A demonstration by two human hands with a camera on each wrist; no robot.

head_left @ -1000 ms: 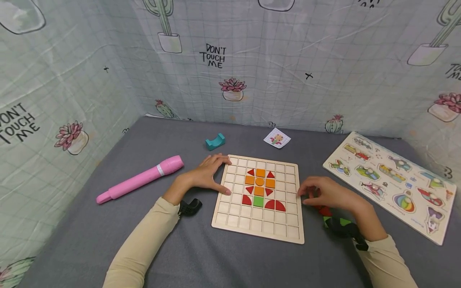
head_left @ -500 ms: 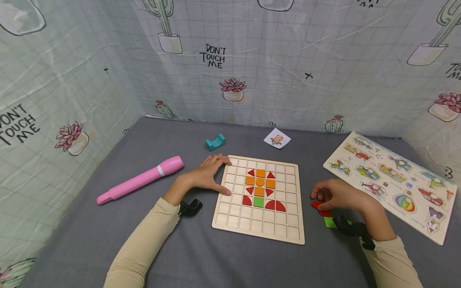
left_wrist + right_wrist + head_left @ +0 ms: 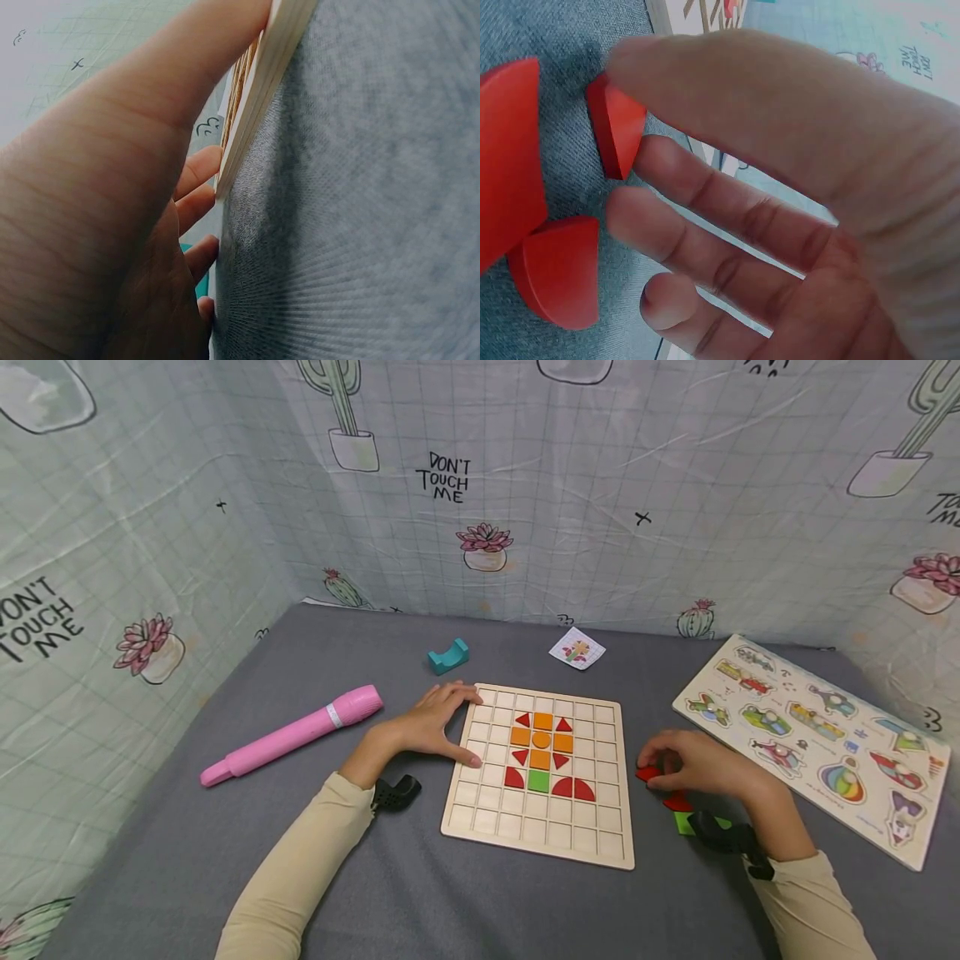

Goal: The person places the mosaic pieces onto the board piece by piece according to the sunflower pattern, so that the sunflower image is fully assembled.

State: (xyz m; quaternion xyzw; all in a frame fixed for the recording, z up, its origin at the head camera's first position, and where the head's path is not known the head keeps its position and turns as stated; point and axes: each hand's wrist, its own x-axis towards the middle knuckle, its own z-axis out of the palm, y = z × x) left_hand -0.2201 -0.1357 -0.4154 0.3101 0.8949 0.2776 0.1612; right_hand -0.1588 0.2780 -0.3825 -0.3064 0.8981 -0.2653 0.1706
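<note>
A square wooden grid board point(image 3: 487, 821) lies mid-table, with flat orange, red and green shapes set in its cells. My left hand point(image 3: 429, 724) rests at the board's upper left, thumb on its surface and fingers spread along the edge. In the left wrist view, two fingertips point(image 3: 199, 169) touch the board's side. To the right of the board, my right hand point(image 3: 697, 764) pinches a small red piece point(image 3: 622, 124) between thumb and forefinger, low over the cloth. Its full outline is partly covered by the thumb. Loose red pieces point(image 3: 559, 274) lie under that hand.
A green piece point(image 3: 686, 825) lies near the right wrist. A picture puzzle board point(image 3: 813, 752) lies at the right, a pink pen-shaped tube point(image 3: 288, 739) at the left. Behind the grid board are a teal curved block point(image 3: 448, 657) and a small pattern card point(image 3: 577, 648).
My right hand drew back from the board's right edge to the loose red pieces. It now holds a red piece and has shifted slightly back toward the board. The left hand stays put.
</note>
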